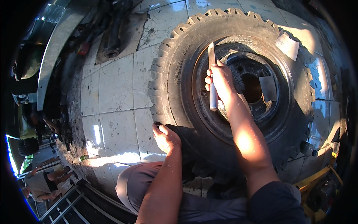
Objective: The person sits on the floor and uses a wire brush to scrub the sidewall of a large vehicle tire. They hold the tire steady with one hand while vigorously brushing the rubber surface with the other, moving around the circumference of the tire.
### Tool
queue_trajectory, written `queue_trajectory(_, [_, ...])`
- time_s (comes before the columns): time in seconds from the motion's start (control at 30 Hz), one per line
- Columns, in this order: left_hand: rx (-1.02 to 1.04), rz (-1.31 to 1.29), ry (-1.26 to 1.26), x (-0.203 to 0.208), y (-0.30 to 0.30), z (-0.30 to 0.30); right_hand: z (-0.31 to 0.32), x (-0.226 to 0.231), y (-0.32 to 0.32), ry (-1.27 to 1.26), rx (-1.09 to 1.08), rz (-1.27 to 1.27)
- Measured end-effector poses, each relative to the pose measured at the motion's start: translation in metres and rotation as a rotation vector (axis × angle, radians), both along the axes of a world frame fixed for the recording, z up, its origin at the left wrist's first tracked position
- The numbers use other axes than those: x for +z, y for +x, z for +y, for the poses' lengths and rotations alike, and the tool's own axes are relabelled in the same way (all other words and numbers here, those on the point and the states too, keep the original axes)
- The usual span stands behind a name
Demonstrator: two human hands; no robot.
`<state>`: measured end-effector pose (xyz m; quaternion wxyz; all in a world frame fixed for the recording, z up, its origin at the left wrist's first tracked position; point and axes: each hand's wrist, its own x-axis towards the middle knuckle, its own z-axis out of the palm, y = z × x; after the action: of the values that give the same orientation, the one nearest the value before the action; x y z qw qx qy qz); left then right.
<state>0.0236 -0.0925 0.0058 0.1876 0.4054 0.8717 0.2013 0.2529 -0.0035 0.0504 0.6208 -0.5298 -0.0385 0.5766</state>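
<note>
At the far left, a curved metal panel [56, 48] stands over dark parts, and below it another person [39, 184] shows small near a metal frame [67, 205]. A small bottle [79, 159] lies on the pale, cracked tile floor [115, 86]. Above, a brown sheet [133, 35] lies under a dark, greasy metal part [112, 43].

Nearer the middle, the left hand [167, 140] is at the left edge of a large tyre [173, 89], its fingers curled by a small dark piece [158, 124]; whether they grip it, I cannot tell. The tyre lies flat on the floor, with a worn, dirty wheel rim [283, 95] inside it. Over the rim's left part, the right hand [223, 80] has its fingers closed around the handle of a knife [212, 55], whose blade points away from the person.

Right of this hand, a grey sheet piece [268, 89] rests on the rim, beside the dark centre hole. Another curved piece [288, 45] lies on the tyre's upper right. Farther right stands a yellow metal frame [313, 176].
</note>
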Motion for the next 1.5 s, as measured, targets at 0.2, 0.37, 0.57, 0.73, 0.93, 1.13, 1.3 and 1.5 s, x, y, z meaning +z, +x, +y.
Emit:
queue_trajectory(0.2, [-0.023, 0.031, 0.04, -0.008, -0.003, -0.001, -0.003, -0.027, -0.011, 0.001, 0.102, -0.227])
queue_trajectory(0.37, [-0.006, 0.017, 0.011, -0.004, 0.001, 0.0, 0.005, -0.042, -0.003, -0.074, 0.237, -0.506])
queue_trajectory(0.57, [0.005, 0.053, -0.006, -0.006, 0.001, 0.001, 0.006, -0.037, -0.014, -0.125, 0.248, -0.68])
queue_trajectory(0.73, [-0.048, 0.09, 0.147, -0.02, -0.005, -0.001, 0.004, -0.024, -0.008, -0.041, 0.151, -0.246])
queue_trajectory(0.93, [0.033, 0.034, -0.072, -0.002, 0.003, 0.004, -0.005, -0.021, -0.005, 0.023, 0.042, 0.0])
queue_trajectory(1.13, [-0.002, 0.026, 0.022, -0.008, -0.002, 0.001, 0.006, -0.009, 0.003, 0.053, -0.067, 0.056])
queue_trajectory(1.3, [-0.019, 0.001, 0.01, -0.002, 0.002, 0.001, -0.003, -0.02, -0.011, 0.071, -0.021, 0.074])
queue_trajectory(1.5, [-0.037, 0.036, 0.025, -0.007, -0.004, 0.001, 0.0, -0.017, -0.002, 0.111, -0.062, 0.114])
